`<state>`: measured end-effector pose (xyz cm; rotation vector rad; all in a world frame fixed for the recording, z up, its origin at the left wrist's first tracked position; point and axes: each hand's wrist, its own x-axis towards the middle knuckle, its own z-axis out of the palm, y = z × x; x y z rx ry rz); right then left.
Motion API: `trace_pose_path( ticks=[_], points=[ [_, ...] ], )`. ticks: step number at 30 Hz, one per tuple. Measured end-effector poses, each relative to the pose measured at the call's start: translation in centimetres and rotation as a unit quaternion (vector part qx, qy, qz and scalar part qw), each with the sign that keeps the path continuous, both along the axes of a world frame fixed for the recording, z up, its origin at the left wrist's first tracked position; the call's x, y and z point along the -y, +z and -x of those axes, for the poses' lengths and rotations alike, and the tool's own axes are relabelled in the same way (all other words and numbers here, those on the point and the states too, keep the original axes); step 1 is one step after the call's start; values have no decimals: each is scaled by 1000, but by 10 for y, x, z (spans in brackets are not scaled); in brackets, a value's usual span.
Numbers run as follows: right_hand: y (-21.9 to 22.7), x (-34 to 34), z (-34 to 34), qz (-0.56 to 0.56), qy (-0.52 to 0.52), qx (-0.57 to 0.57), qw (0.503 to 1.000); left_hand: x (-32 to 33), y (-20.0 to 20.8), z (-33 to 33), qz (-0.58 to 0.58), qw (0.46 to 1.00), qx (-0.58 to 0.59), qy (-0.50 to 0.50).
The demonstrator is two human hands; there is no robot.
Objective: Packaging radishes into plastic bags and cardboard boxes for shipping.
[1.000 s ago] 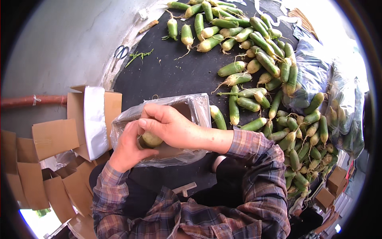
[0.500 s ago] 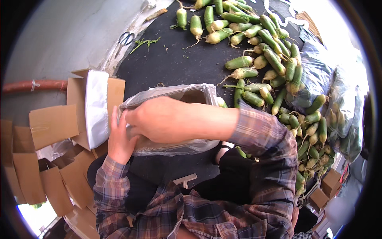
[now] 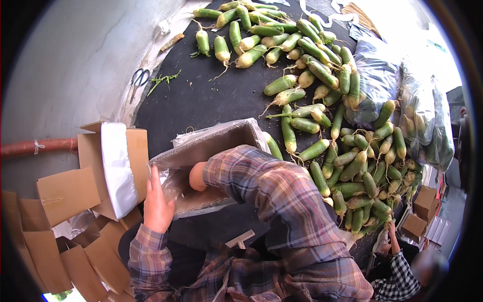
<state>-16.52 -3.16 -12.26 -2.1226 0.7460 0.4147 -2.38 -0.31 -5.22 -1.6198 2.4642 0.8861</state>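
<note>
Just then, through the head view, I had the left hand (image 3: 158, 209) nearly flat, fingers almost straight and thumb apart, against the plastic liner (image 3: 201, 133) at the left end of a cardboard box (image 3: 221, 146). The right hand was down inside that box with only the wrist (image 3: 197, 177) showing, so I couldn't tell how far its fingers were spread or whether they had hold of anything. The box sat on the dark mat (image 3: 171, 105), between the brown cartons (image 3: 68, 191) and a big spread of green radishes (image 3: 322, 73). I could see scissors (image 3: 136, 85) by the pale wall (image 3: 75, 65) and, at lower right, another person's checked sleeve (image 3: 400, 274).
</note>
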Motion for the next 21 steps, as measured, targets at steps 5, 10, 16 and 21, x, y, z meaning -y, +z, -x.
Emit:
trace_pose_path(
  ticks=[5,10,16,21],
  points=[
    [1,-4,5,-19,-21,35,999,-2,-3,5,-1,1000,-18,-13],
    [100,28,101,-27,-240,360,901,3,-11,-19,70,989,36,-128],
    [-75,65,346,167,-744,126,634,3,1,13,-15,999,34,0],
    [-191,21,418,121,-833,-185,507,4,4,10,-29,998,57,23]
  ],
)
